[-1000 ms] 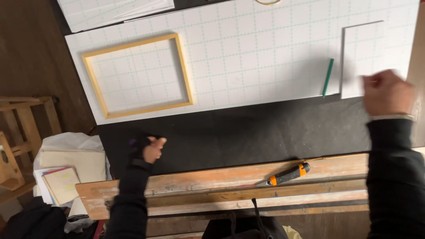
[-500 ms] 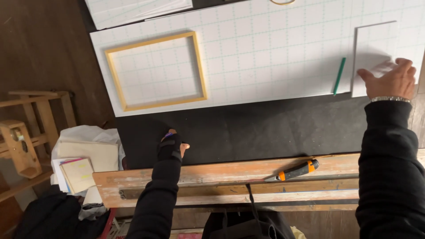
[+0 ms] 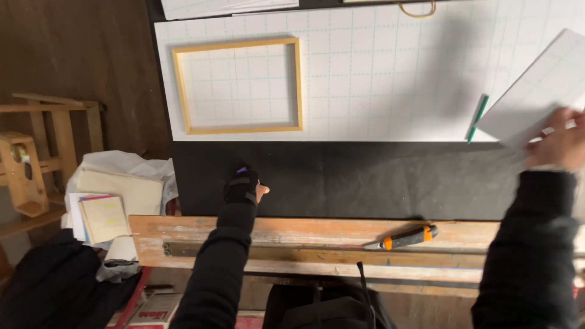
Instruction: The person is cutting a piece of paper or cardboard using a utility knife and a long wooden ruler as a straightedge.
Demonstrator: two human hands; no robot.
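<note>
I see my right hand (image 3: 560, 145) at the right edge of the desk, fingers closed on the lower corner of a small white gridded board (image 3: 536, 85) – it is lifted and tilted, and the hand is blurred. Just beside the board's left lower edge lies a green pencil (image 3: 477, 119), on the near edge of the large white gridded sheet (image 3: 378, 73). My left hand (image 3: 244, 186), in a dark fingerless glove, rests as a loose fist on the black mat (image 3: 378, 180) near its left edge; I cannot tell if it holds something. A thin yellow wooden frame (image 3: 237, 85) lies flat on the left part of the large sheet, close to the sheet's near and left edges. Between the frame and the pencil the sheet is bare – wide room there. Along the near edge of the desk runs a worn wooden plank (image 3: 292, 240), and an orange and black utility knife (image 3: 405, 237) lies on it, toward the right, well apart from both hands. Left of the desk, a pile of papers and notebooks (image 3: 109, 213) sits below the desk's corner.
</note>
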